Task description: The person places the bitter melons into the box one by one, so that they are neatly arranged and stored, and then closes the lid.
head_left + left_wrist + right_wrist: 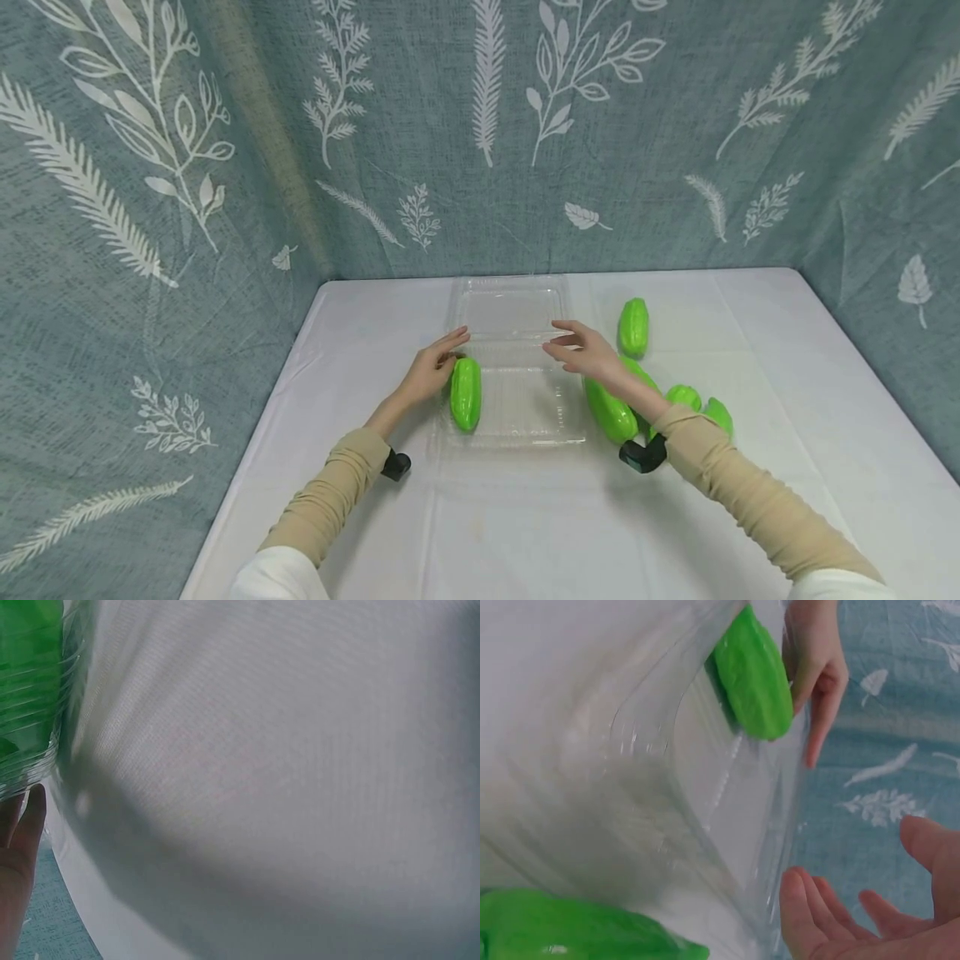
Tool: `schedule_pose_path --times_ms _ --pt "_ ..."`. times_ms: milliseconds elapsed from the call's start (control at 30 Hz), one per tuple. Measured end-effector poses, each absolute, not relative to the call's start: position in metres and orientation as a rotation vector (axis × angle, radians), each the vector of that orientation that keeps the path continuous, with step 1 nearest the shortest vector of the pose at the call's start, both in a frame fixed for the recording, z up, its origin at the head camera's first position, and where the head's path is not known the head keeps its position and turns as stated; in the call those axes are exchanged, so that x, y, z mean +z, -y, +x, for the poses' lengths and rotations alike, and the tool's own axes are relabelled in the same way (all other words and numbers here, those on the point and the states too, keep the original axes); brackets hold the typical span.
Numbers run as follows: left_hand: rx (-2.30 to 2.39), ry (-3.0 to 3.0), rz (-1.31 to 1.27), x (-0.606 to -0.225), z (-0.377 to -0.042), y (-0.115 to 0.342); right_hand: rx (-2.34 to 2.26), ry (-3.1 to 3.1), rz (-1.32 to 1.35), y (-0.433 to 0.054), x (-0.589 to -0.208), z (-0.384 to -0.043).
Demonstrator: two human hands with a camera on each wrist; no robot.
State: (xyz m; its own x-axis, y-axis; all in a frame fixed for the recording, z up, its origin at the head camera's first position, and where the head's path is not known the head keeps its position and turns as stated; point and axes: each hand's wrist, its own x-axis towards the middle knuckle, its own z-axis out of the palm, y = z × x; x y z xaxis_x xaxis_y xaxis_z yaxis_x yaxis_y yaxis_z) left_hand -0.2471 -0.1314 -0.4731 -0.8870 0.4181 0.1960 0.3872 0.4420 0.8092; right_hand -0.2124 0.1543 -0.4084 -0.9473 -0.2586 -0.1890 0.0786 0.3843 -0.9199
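A clear plastic clamshell box [525, 400] lies opened on the table, its lid [513, 307] folded back toward the curtain. Inside, along the left wall, rests a shiny green gourd-like vegetable [466, 395], seen through the ribbed plastic in the left wrist view. My left hand [431, 367] is at the box's left side by the far end of that vegetable, fingers extended and fingertips right at the plastic wall. Over the right side of the box, near the hinge, my right hand [581, 350] hovers with fingers spread and nothing between them.
Several more green vegetables lie right of the box: one [633, 327] toward the back, a long one [611, 414] beside the box wall, others partly hidden under my right forearm. A white cloth covers the table [525, 525]. Patterned blue-green curtains [450, 125] stand behind and at both sides.
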Motion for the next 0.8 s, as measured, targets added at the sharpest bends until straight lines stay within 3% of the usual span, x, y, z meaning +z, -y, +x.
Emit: schedule_pose_path --times_ms 800 --pt "1.435 -2.656 0.73 -0.477 -0.249 0.134 -1.5 -2.542 0.043 -0.223 -0.399 -0.238"
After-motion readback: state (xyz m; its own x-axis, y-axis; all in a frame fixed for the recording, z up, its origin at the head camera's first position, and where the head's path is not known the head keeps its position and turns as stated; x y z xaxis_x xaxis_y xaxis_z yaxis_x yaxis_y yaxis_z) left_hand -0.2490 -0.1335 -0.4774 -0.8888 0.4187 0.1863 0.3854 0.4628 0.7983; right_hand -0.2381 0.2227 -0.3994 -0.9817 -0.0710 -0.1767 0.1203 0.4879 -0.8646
